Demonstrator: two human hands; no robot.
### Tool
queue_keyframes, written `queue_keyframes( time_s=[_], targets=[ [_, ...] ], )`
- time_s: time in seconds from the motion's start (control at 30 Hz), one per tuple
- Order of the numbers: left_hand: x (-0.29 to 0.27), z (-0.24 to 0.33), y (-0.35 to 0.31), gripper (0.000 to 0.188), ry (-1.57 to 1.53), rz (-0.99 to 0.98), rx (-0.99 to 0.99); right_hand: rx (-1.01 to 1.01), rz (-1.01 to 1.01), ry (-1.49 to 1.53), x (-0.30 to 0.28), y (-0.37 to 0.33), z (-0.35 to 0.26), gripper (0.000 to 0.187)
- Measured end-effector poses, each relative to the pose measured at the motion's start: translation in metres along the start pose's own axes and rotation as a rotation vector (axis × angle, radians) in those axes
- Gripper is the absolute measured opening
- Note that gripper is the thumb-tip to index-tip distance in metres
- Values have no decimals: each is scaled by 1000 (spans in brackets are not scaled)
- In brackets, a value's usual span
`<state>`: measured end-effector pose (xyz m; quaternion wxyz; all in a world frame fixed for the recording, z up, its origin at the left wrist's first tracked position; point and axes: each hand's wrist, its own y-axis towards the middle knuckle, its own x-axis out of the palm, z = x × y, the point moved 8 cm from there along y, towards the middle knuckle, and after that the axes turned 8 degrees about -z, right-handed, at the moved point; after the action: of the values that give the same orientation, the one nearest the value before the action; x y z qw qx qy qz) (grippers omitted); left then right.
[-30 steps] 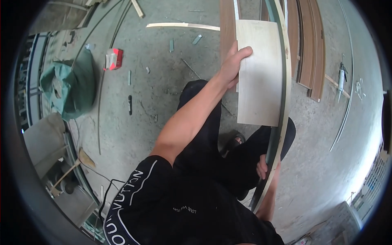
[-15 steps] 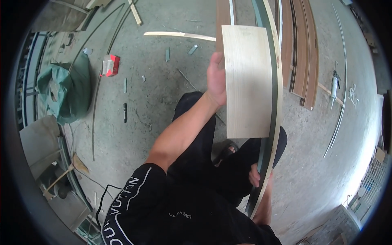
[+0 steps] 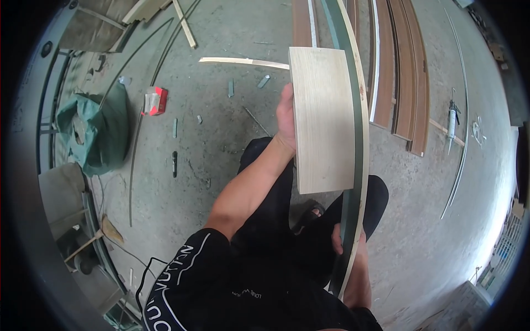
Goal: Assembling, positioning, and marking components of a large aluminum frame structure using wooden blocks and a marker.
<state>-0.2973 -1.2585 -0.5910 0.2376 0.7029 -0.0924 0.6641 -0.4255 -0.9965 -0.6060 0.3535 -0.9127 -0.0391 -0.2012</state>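
Note:
A short pale wooden board (image 3: 323, 121) stands in front of me, its broad face toward me and its right edge against a long strip (image 3: 359, 138) with a green-grey face and a pale wood edge. My left hand (image 3: 286, 118) grips the board's left edge; its thumb shows, while the other fingers are hidden behind the wood. Lower down, my right hand (image 3: 358, 248) is closed around the near part of the long strip, fingertips on its left side. The strip runs from beside my body up past the top of the view.
Brown planks (image 3: 406, 77) lie on the floor at the far right, beside a caulking gun (image 3: 452, 121). Leftward are a green sack (image 3: 99, 132), a red and white box (image 3: 155, 101), a black marker (image 3: 174, 164) and a thin wood strip (image 3: 243, 60). Small offcuts are scattered about.
The board and long strip have shifted slightly left in view, the board also a little lower. Floor things sit lower in the picture too. Both hands keep their grips.

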Motion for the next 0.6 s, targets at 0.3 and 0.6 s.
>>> queue_keyframes(
  time_s=[0.3,0.6],
  targets=[
    [-5,2,2,61,86,25,11,76,54,-59,8,3,0,29],
    [-3,0,-1,57,66,2,27,-90,-163,10,16,0,5,78]
  ],
)
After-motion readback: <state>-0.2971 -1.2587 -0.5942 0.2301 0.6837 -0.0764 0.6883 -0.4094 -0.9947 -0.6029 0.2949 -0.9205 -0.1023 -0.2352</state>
